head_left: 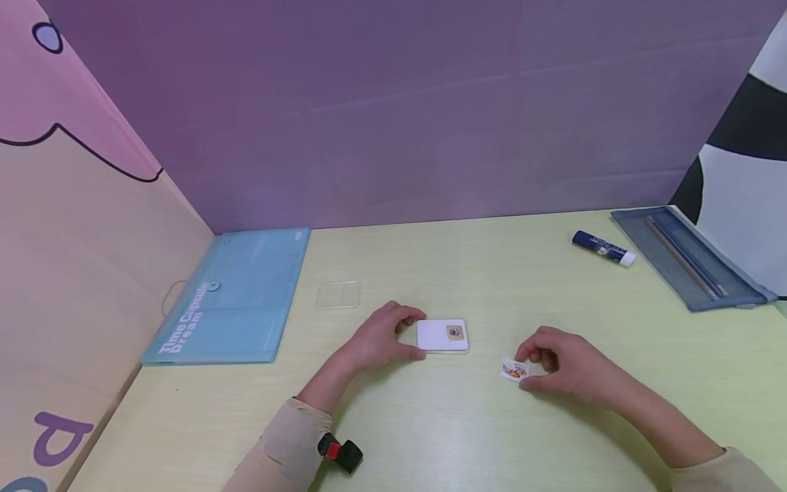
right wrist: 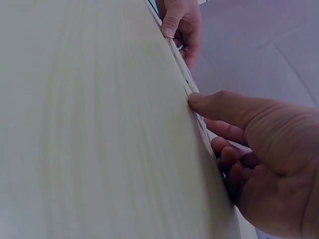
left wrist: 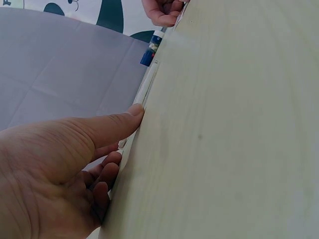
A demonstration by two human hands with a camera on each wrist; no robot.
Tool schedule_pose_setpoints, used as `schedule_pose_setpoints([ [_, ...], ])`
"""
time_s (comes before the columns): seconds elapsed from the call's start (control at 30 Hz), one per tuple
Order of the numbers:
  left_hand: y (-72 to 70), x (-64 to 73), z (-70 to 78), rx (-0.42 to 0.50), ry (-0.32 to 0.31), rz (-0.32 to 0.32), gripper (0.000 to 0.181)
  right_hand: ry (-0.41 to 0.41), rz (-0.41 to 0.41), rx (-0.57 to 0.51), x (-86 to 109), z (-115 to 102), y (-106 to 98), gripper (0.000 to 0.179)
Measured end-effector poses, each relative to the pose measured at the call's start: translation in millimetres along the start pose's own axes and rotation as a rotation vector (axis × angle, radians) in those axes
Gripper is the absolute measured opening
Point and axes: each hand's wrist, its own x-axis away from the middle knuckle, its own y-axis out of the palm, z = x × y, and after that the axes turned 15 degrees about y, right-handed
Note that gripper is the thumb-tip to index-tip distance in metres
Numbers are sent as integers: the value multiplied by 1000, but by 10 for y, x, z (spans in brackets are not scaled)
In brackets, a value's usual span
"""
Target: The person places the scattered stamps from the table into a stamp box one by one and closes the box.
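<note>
A flat white rectangular case [head_left: 435, 336] lies on the table, with a small tan stamp-like picture [head_left: 455, 332] on its right part. My left hand [head_left: 387, 336] holds the case at its left end, forefinger at the far corner and thumb at the near one. Further right, my right hand [head_left: 568, 365] pinches a small white-edged picture piece [head_left: 514, 370] by its right side, low over the tabletop. In the left wrist view, the left thumb [left wrist: 119, 125] lies along the case's edge. The right wrist view shows the right thumb [right wrist: 214, 104] close at the table surface.
Left of the case lies a clear plastic lid-like piece [head_left: 337, 295], beside a blue document folder [head_left: 246, 301]. A dark blue glue stick [head_left: 602, 248] and a grey-blue pouch [head_left: 691, 260] lie at the back right. Partition walls stand behind and at both sides.
</note>
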Motion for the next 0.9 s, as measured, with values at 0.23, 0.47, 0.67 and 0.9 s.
schedule_pose_setpoints([
  [0.23,2,-1,-4,2,-2,-2,58,-16,-4,4,1,-5,-2,28],
  [0.47,7,-1,-12,1,-2,-1,58,-11,-16,-14,9,-9,-6,30],
  [0.67,2,5,-3,-2,3,-2,58,-14,-11,-11,-3,-1,2,30],
  [0.9,1,3,-3,-17,6,-3,58,-29,-14,-28,-10,6,9,29],
])
